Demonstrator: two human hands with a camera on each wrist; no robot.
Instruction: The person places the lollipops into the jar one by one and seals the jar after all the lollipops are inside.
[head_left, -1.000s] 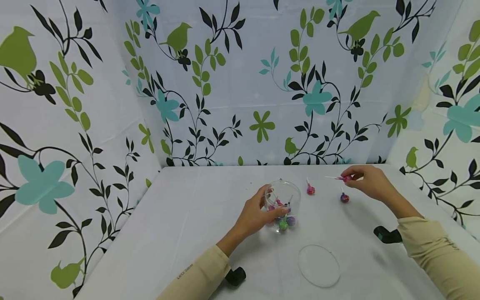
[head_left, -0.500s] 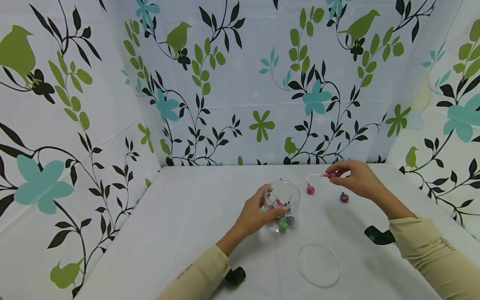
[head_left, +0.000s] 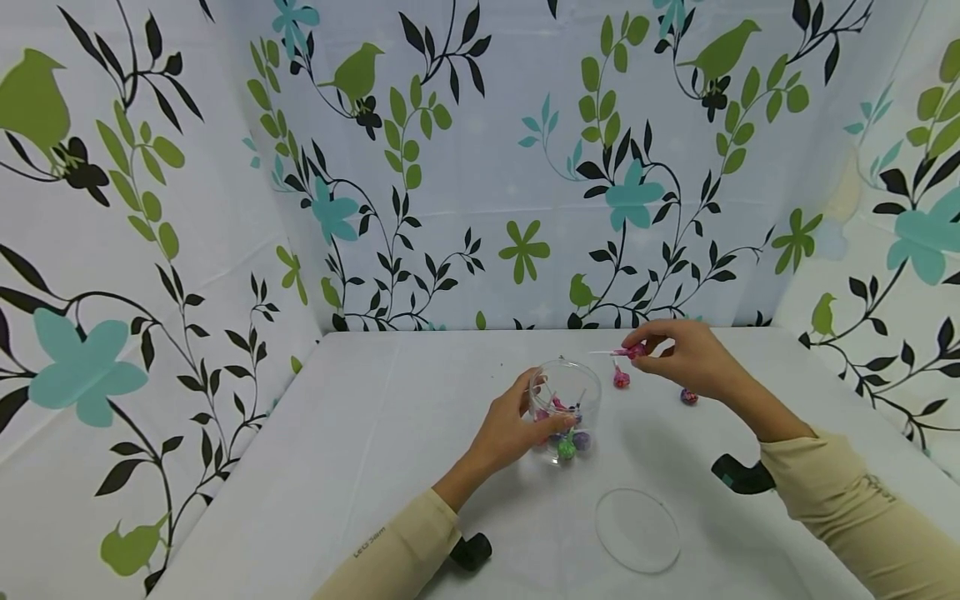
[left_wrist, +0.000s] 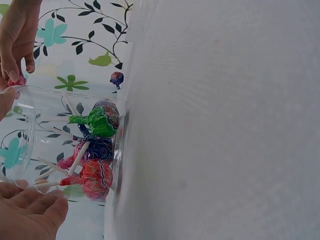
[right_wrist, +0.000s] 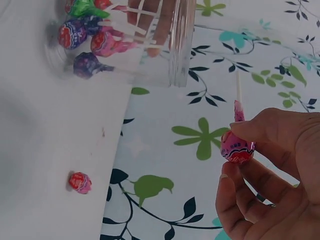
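My left hand [head_left: 517,423] grips a clear jar [head_left: 587,385] around its side; the jar stands upright on the table. Inside lie several wrapped lollipops, among them a green one [left_wrist: 103,121], a red one [left_wrist: 96,179] and a purple one [right_wrist: 72,34]. To the right of the jar and above the table, my right hand [head_left: 693,358] pinches a pink lollipop [right_wrist: 238,148] by its wrapped head, its white stick pointing left in the head view. Below that hand, another pink lollipop [head_left: 621,379] lies on the table. A dark purple lollipop [head_left: 688,397] lies farther right.
A clear thin ring [head_left: 637,532], perhaps a lid, lies on the white table [head_left: 360,467] in front of the jar. Black wrist devices [head_left: 471,552] sit by both sleeves. Leaf-and-bird patterned cloth [head_left: 465,167] hangs behind and at the sides.
My right hand has moved left toward the jar with the pink lollipop, passing over the lollipops on the table. My left hand and the jar have stayed in place.
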